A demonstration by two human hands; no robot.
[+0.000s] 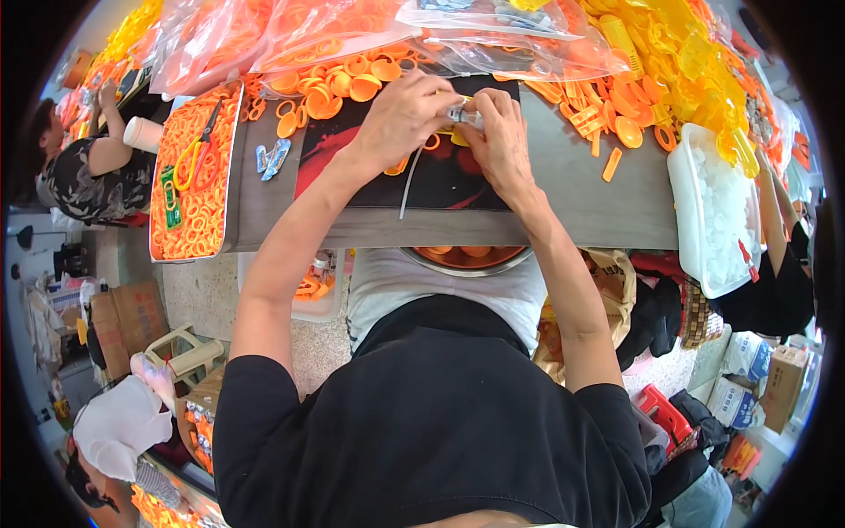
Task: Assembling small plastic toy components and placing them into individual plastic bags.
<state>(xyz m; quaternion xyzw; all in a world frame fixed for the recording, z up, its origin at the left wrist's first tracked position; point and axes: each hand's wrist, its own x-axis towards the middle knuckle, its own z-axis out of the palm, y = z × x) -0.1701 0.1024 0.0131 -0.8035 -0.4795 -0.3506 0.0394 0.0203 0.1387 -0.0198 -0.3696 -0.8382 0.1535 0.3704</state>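
Note:
Over the far half of a dark mat with red patterning [352,141], my left hand [403,121] and my right hand [502,145] meet fingertip to fingertip. Both are closed on a small clear and whitish piece [461,113]; its exact kind is mostly hidden by the fingers. Just below the hands an orange ring [431,142] lies on the mat. Beside it is a small orange part [398,165], partly covered by my left wrist. A thin white strip [409,187] slants down toward the mat's near edge.
A tray of small orange rings [211,231] at left carries scissors [199,154]. Orange caps [339,88] and bags of orange parts [334,26] fill the far side. Yellow parts [678,70] and a white tub of clear pieces [695,220] stand right. A bowl [466,264] rests on my lap.

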